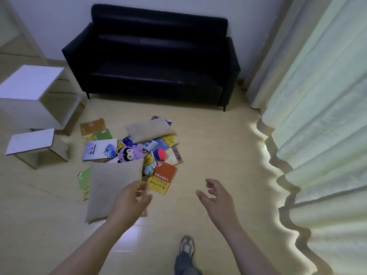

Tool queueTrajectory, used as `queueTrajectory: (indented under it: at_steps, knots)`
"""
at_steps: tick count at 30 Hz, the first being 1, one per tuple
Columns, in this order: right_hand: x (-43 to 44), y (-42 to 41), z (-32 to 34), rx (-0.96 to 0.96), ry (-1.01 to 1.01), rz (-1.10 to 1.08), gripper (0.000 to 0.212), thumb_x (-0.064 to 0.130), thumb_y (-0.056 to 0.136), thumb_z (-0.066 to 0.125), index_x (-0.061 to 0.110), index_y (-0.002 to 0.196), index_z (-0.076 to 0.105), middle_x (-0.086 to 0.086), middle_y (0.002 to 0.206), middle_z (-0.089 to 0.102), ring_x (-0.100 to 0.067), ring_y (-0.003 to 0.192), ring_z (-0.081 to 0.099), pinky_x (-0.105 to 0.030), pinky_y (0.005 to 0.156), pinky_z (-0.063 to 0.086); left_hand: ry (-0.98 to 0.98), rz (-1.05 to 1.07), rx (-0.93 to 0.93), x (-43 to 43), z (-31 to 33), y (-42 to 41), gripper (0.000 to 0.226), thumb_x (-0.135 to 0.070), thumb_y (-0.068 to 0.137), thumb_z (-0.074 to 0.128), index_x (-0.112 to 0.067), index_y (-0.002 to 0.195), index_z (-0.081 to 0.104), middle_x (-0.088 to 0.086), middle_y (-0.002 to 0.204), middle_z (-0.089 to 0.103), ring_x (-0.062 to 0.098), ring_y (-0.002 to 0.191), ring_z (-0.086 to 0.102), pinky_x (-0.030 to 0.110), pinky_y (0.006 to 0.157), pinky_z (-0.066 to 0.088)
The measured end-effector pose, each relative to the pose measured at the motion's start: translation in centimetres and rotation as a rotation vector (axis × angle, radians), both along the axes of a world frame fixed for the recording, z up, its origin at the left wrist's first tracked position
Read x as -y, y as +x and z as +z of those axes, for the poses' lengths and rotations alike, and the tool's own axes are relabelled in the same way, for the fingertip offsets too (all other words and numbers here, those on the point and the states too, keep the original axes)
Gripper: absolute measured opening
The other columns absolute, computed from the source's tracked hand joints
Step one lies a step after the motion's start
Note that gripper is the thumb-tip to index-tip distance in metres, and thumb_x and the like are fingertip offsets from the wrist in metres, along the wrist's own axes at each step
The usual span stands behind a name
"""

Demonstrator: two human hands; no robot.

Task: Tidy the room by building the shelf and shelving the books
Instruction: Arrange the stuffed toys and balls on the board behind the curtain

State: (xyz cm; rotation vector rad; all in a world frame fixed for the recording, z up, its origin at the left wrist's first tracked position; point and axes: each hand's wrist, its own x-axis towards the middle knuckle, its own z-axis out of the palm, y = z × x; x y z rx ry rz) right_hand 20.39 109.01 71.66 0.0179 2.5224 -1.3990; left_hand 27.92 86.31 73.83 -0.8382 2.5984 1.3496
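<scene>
**Beige cushions and loose books on a pale floor**

Beige fabric covers the square cushion (111,187) lying at the near edge of a scattered heap of paperback books (99,149) on the pale wood-look floor (218,145). The left hand (129,201) reaches out over that cushion's right edge, fingers loosely curved and clasping nothing; whether it touches the fabric cannot be told. The right hand (216,201) is held well apart from it above bare floor, fingers spread and empty.

An orange and yellow English textbook (163,178) lies just beyond the left hand. A purple plush toy (130,152) and a red and blue ball (161,154) sit on the heap, and a second beige cushion (149,129) rests on its far side. The white open-sided shelf cube (33,96) stands to the left, with a small white panel piece (32,142) in front of it. Behind the heap stands a black two-seat sofa (155,56).
</scene>
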Motion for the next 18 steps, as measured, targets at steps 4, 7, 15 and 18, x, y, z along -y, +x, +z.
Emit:
queueTrajectory:
  at_steps: [4, 7, 15, 18]
  knots:
    - [0.4, -7.6, 0.0, 0.01, 0.007, 0.057, 0.046, 0.031, 0.084, 0.071, 0.022, 0.126, 0.054, 0.005, 0.118, 0.058, -0.012, 0.104, 0.056, -0.032, 0.089, 0.049, -0.008, 0.055, 0.037, -0.4, -0.5, -5.8, 0.034, -0.02, 0.086, 0.068, -0.017, 0.119, 0.059, -0.005, 0.114, 0.061, 0.012, 0.098, 0.059, 0.024, 0.077, 0.047]
    - [1.0, -11.9, -0.1, 0.001, 0.032, 0.122, 0.047, 0.032, 0.084, 0.071, 0.021, 0.127, 0.054, 0.005, 0.119, 0.058, -0.012, 0.104, 0.056, -0.031, 0.088, 0.049, -0.04, 0.079, 0.05, -0.1, -0.8, -8.9, 0.032, -0.022, 0.087, 0.067, -0.02, 0.118, 0.059, -0.01, 0.111, 0.06, 0.009, 0.096, 0.059, 0.018, 0.07, 0.042]
    - [4.3, -20.0, -1.4, 0.043, 0.073, 0.203, 0.049, 0.032, 0.083, 0.071, 0.021, 0.128, 0.054, 0.003, 0.123, 0.059, -0.013, 0.105, 0.056, -0.028, 0.085, 0.048, -0.007, 0.154, 0.093, 3.0, -2.9, -15.6, 0.028, -0.018, 0.084, 0.071, -0.022, 0.109, 0.059, 0.0, 0.114, 0.061, 0.014, 0.093, 0.058, 0.03, 0.081, 0.049]
    - [6.1, -22.6, -2.2, 0.064, 0.098, 0.226, 0.05, 0.032, 0.084, 0.071, 0.02, 0.129, 0.053, 0.003, 0.125, 0.058, -0.014, 0.108, 0.056, -0.027, 0.086, 0.047, -0.03, 0.149, 0.122, 4.7, -4.3, -18.0, 0.036, -0.02, 0.084, 0.071, -0.017, 0.118, 0.059, -0.001, 0.114, 0.059, 0.012, 0.093, 0.055, 0.027, 0.078, 0.045]
